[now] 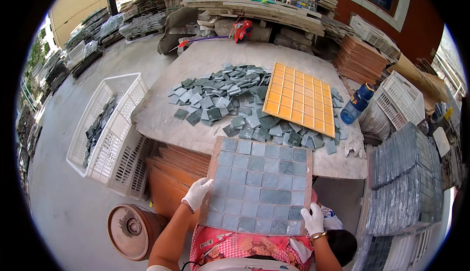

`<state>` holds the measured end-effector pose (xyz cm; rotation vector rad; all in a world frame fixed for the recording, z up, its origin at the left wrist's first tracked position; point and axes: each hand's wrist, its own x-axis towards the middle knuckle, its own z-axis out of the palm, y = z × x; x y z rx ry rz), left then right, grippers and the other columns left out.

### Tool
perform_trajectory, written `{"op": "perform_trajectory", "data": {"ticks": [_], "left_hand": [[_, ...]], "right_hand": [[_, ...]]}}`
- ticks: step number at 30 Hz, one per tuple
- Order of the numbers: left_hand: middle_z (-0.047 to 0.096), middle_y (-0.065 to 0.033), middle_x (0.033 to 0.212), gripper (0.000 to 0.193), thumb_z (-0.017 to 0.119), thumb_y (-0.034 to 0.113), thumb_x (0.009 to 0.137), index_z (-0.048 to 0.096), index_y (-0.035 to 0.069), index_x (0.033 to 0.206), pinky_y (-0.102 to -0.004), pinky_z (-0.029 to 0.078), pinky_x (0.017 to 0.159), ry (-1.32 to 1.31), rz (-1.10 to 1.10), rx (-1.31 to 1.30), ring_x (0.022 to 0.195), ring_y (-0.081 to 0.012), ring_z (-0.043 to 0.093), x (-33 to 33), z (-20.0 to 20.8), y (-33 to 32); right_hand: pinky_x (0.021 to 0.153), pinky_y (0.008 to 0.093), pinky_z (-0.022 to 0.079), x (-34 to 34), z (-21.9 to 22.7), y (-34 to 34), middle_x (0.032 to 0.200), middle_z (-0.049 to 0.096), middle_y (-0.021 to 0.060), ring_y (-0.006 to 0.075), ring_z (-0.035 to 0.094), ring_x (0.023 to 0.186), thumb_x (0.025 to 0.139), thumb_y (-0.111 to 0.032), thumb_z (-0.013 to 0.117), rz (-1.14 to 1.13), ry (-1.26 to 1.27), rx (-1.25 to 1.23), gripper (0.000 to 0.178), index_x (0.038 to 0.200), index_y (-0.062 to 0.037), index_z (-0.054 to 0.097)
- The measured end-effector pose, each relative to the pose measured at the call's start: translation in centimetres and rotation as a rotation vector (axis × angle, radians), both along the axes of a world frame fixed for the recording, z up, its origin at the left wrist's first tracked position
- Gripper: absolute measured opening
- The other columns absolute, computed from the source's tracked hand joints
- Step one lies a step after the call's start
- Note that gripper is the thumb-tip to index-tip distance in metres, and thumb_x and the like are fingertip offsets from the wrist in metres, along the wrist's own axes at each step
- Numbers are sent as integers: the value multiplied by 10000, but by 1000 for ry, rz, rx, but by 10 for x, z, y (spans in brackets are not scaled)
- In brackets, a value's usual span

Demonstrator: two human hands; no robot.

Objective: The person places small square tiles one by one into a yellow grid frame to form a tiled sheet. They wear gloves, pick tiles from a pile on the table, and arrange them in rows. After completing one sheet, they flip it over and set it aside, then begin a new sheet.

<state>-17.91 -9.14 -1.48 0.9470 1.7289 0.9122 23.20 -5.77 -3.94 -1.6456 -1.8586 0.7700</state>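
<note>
A square brown board (pixel 212 166) lies level over my lap, its far edge at the table's near edge. Grey-green stone tiles (pixel 254 172) cover it in neat rows. My left hand (pixel 198 193), in a white glove, is closed on the board's left edge. My right hand (pixel 313 218), gloved too, grips the lower right edge, thumb on top; the fingers beneath are hidden. Beyond the board, loose stone tiles (pixel 210 92) are heaped on the table. A yellow grid tray (pixel 301 100) with square cells rests tilted on the heap's right part.
The pale table (pixel 161 109) also bears a blue bottle (pixel 358 103) and a white glove (pixel 353 147). White crates (pixel 105 124) with tiles stand left, above a round brown drum (pixel 132 229). Wrapped tile stacks (pixel 404 183) rise at right. A person's dark-haired head (pixel 342 246) is close by my right arm.
</note>
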Motion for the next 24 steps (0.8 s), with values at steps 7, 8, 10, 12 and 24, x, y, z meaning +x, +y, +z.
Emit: {"op": "perform_trajectory", "data": {"ticks": [7,8,10,12,24], "left_hand": [[388,-127,1422,645,505,449,888,367,52,1377,-480,202,1108,1080,-457,559,1342,-292,315,76,26,77],[391,-111,1424,653,493,470,888,368,59,1379,-478,190,1113,1119,-518,543,1343,-286,316,87,20,89],[393,-80,1429,662,496,496,876,382,77,1376,-477,164,1121,1202,-454,461,1345,-251,319,89,13,101],[394,-66,1431,663,496,504,873,389,82,1373,-481,161,1119,1223,-441,381,1345,-237,321,85,4,110],[315,-132,1474,726,476,523,882,323,51,1412,-474,189,1103,1147,-278,286,1368,-294,271,9,-9,89]], "right_hand": [[670,436,418,-10,2,0,751,514,209,385,530,748,775,-303,645,-39,-19,-29,362,744,16,478],[675,439,418,-10,3,-2,763,517,209,386,531,756,775,-302,644,-43,-32,-16,356,757,15,482],[684,445,418,-11,3,-10,785,523,210,390,534,772,777,-298,641,-68,-54,2,345,782,12,489],[709,447,419,-10,4,-8,833,530,214,399,534,817,778,-290,638,-27,-11,44,344,844,18,497],[804,433,428,-8,2,-8,968,548,243,424,522,943,785,-269,633,-20,32,10,367,918,50,511]]}}
